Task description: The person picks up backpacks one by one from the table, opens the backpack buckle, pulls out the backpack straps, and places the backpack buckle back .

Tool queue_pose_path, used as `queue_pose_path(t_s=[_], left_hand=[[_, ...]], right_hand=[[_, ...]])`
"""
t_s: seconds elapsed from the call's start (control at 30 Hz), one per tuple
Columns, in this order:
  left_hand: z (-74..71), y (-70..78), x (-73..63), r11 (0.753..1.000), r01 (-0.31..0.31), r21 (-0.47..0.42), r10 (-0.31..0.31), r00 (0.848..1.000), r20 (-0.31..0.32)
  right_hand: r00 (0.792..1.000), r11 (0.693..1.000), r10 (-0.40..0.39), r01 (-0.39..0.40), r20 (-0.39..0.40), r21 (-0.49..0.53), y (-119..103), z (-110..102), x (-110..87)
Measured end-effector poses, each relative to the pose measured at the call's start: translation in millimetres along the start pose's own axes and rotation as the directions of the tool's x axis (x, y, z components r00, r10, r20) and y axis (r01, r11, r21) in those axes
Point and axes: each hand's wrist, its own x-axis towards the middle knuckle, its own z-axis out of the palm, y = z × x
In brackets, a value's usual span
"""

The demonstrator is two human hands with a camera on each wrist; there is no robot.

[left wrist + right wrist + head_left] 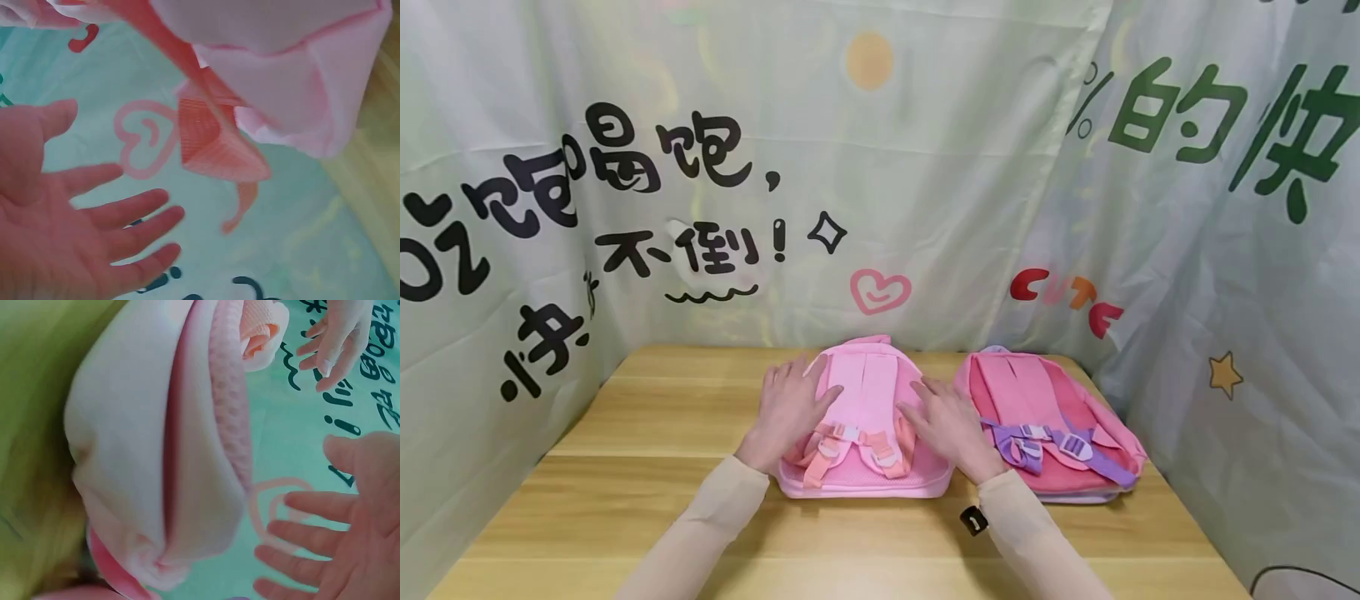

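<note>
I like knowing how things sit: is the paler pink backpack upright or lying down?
Lying down: the paler backpack is on the table, shoulder straps facing up.

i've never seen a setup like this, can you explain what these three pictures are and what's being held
There is no robot here, just a person's bare left hand and right hand. The wide picture comes from a camera on the head, looking forward and down; the two close-ups come from cameras on each wrist. On the table are a light pink backpack, between the hands, and a darker pink backpack with purple straps, on the person's right. Both hands are open with fingers spread, so nothing is held.
</note>
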Motion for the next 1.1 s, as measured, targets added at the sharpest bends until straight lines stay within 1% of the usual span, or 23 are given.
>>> queue_pose_path(t_s=[0.07, 0.13, 0.2, 0.3, 0.4, 0.53, 0.63, 0.67, 0.73, 0.8, 0.9, 0.93, 1.0, 1.1], left_hand=[[1.4, -2.5, 2.6, 0.999, -0.016, -0.037, 0.014, 0.998, -0.058], [2.2, -4.9, 4.6, 0.993, -0.019, -0.118, 0.01, 0.997, -0.076], [3.1, -6.6, 6.5, 0.974, -0.009, -0.226, -0.005, 0.998, -0.063], [5.5, -9.2, 8.0, 0.93, 0.036, -0.366, -0.04, 0.999, -0.003], [8.9, -11.3, 9.7, 0.895, 0.071, -0.44, -0.06, 0.997, 0.037], [13.2, -13.6, 10.7, 0.852, 0.078, -0.517, -0.056, 0.997, 0.059], [16.7, -15.4, 10.2, 0.816, 0.081, -0.573, -0.034, 0.995, 0.092], [18.0, -16.1, 9.9, 0.81, 0.085, -0.58, -0.026, 0.994, 0.109], [20.4, -17.6, 8.8, 0.801, 0.083, -0.593, 0.005, 0.99, 0.144], [23.0, -19.0, 7.4, 0.796, 0.064, -0.602, 0.053, 0.983, 0.175], [23.7, -19.6, 5.2, 0.78, 0.033, -0.625, 0.129, 0.969, 0.213], [23.5, -19.8, 4.7, 0.775, 0.018, -0.631, 0.157, 0.963, 0.221], [22.8, -20.1, 3.9, 0.77, 0.008, -0.638, 0.202, 0.945, 0.257], [21.7, -20.8, 2.7, 0.78, -0.018, -0.625, 0.261, 0.918, 0.299]], right_hand=[[0.999, 0.997, -0.002, 0.006, -0.053, 0.077, 1.5, 2.1, 1.0], [0.996, 0.984, 0.015, 0.001, -0.086, 0.178, 2.7, 3.9, 1.3], [0.994, 0.958, 0.039, -0.009, -0.098, 0.287, 4.0, 6.3, 1.5], [0.993, 0.904, 0.061, -0.01, -0.105, 0.426, 5.6, 13.2, 1.9], [0.992, 0.844, 0.088, -0.024, -0.095, 0.536, 6.1, 21.2, 2.3], [0.99, 0.76, 0.133, -0.066, -0.055, 0.647, 3.4, 28.7, 2.0], [0.991, 0.702, 0.135, -0.092, -0.005, 0.706, -1.0, 33.1, 2.9], [0.992, 0.687, 0.126, -0.101, 0.018, 0.72, -4.0, 33.5, 3.1], [0.993, 0.641, 0.096, -0.119, 0.075, 0.758, -7.3, 36.9, 3.6], [0.991, 0.617, 0.066, -0.131, 0.116, 0.776, -10.2, 40.8, 3.4], [0.988, 0.595, 0.031, -0.139, 0.15, 0.792, -12.8, 46.6, 3.8], [0.988, 0.601, 0.026, -0.135, 0.149, 0.788, -13.9, 47.9, 4.1], [0.986, 0.611, 0.011, -0.136, 0.164, 0.779, -16.7, 49.8, 5.1], [0.983, 0.631, -0.01, -0.135, 0.183, 0.764, -20.9, 52.1, 6.2]])
